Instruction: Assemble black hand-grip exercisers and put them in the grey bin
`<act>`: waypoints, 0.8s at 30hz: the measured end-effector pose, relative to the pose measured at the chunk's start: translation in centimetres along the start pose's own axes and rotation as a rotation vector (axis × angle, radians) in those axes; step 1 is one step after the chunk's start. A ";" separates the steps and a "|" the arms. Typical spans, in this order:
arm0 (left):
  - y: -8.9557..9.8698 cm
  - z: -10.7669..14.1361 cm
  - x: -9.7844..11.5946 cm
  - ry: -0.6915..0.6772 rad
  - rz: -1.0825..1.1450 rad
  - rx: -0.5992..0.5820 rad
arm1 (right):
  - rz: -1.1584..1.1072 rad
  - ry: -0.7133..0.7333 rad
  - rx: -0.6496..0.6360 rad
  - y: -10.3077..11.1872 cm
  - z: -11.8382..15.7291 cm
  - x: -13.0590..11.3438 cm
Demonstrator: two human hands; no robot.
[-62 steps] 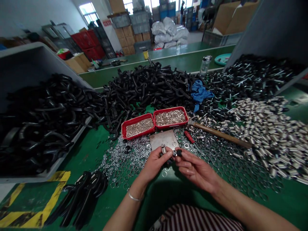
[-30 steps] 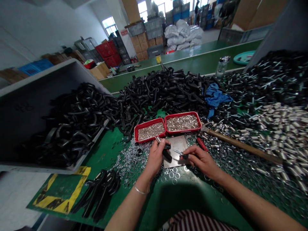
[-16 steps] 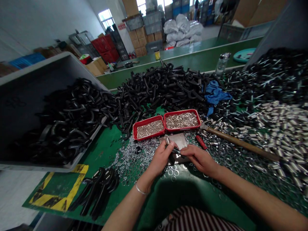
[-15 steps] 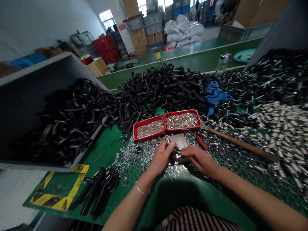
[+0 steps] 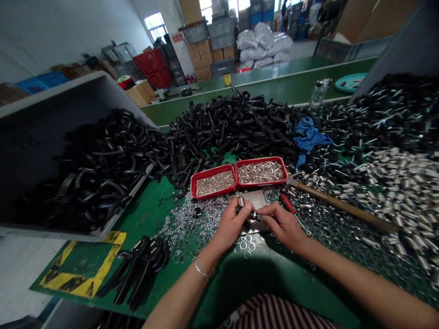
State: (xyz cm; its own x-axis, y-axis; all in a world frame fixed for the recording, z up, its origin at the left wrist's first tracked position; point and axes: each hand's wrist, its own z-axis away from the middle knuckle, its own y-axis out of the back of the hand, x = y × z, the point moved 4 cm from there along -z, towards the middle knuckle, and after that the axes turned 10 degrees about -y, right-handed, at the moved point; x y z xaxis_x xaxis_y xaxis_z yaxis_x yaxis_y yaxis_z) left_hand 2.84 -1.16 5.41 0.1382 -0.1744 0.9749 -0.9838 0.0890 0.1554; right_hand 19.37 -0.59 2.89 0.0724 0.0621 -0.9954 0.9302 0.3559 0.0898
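Note:
My left hand (image 5: 229,225) is closed around a black hook-shaped part (image 5: 247,224) with a silver threaded sleeve (image 5: 240,200) standing up beside the thumb. At the right end of that part, my right hand (image 5: 283,225) has thumb and forefinger pinched together; whatever sits between the fingertips is too small to name. Both hands are over a flat metal plate (image 5: 259,199). Just behind the plate stand two red trays, the left tray (image 5: 196,195) with tiny metal pieces, the right tray (image 5: 260,184) with small pins.
A hammer (image 5: 343,205) and a red-handled screwdriver (image 5: 287,203) lie to the right, among loose rings and silver sleeves (image 5: 404,183). Black parts (image 5: 219,123) are heaped behind and fill a grey bin (image 5: 106,219) on the left. Several black parts (image 5: 140,269) lie front left. A blue cloth (image 5: 308,135) rests behind.
My right hand's fingers have shifted and now pinch more narrowly at the part's end. The left hand has turned the part slightly, showing the threaded sleeve more upright.

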 end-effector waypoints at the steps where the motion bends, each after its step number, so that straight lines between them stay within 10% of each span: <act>1: 0.1 0.0 0.2 -0.018 -0.011 0.016 | -0.152 -0.109 -0.026 -0.5 -0.1 0.3; 7: 0.5 -0.1 0.3 -0.089 -0.073 0.077 | -0.661 -0.390 -0.192 -3.4 -0.2 0.6; 13: -0.3 0.8 -1.9 0.186 0.494 0.357 | 0.138 0.058 0.090 -1.9 -0.3 -0.7; 17: -1.3 1.3 -1.5 0.210 0.656 0.317 | 0.385 0.371 0.144 -1.8 0.0 -1.4; 24: -0.1 1.1 -2.2 0.037 0.219 0.447 | 0.270 0.188 0.273 -2.7 -0.8 -1.8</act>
State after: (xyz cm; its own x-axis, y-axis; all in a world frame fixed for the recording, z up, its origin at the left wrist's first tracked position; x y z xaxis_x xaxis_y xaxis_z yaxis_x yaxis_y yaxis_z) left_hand 2.52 -1.84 3.10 -0.0812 -0.1629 0.9833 -0.9416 -0.3110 -0.1293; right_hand 16.43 -0.91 4.43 0.2834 0.2972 -0.9118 0.9497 0.0453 0.3099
